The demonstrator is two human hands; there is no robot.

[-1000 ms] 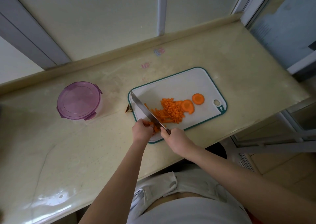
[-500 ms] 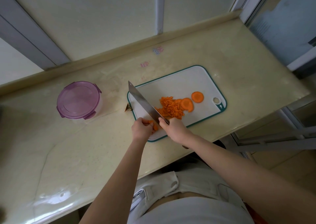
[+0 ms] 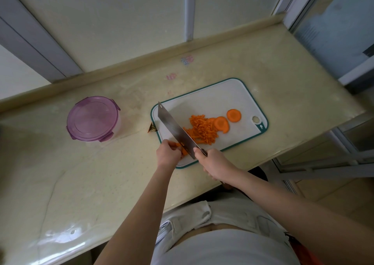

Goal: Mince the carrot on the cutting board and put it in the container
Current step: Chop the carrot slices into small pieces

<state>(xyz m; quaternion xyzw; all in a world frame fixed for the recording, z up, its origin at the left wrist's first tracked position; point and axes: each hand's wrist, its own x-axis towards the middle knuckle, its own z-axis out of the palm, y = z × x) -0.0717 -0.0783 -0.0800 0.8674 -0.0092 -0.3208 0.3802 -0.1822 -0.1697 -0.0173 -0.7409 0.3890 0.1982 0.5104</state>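
Observation:
A white cutting board (image 3: 218, 96) with a teal rim lies on the counter. On it sits a heap of minced carrot (image 3: 203, 130) beside two round carrot slices (image 3: 233, 115). My right hand (image 3: 217, 164) grips the handle of a wide cleaver (image 3: 176, 129), whose blade slants across the board's left part. My left hand (image 3: 168, 155) pinches carrot pieces (image 3: 183, 150) at the board's near left corner, right against the blade. The round container (image 3: 93, 119) with its purple lid on stands to the left of the board.
The beige counter (image 3: 81, 173) runs left and forward of the board. A low ledge and window frames close off the back. A small brown scrap (image 3: 152, 127) lies at the board's left edge. The counter's front edge is near my body.
The cleaver rose off the board half a second ago and its blade now lies tilted over the carrot pieces. My left hand stays on the carrot at the near left corner.

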